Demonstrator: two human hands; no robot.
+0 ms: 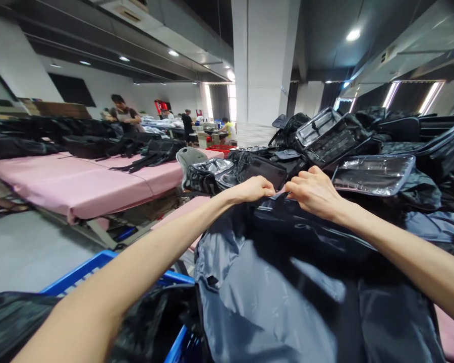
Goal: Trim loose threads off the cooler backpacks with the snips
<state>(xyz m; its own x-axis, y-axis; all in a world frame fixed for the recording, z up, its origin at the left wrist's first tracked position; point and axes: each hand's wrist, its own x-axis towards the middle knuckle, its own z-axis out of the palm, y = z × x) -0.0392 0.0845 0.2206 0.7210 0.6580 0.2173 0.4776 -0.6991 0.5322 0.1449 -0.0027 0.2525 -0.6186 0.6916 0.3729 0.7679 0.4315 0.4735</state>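
A large dark bag (272, 297) lies opened out in front of me, its shiny grey-blue lining facing up. At its far edge, my left hand (255, 189) is closed, thumb and fingers pinching the rim. Close beside it on the right, my right hand (313, 193) grips the same edge with curled fingers. A small gap separates the two hands. What exactly lies under the fingertips is hidden.
Black bags with silvery linings (374, 174) are heaped behind and to the right. A blue plastic basket (106, 258) holding dark bags stands at lower left. Farther left, a pink-covered table (79, 184) carries black backpacks (159, 148). A white pillar (265, 65) rises ahead; several people work beyond.
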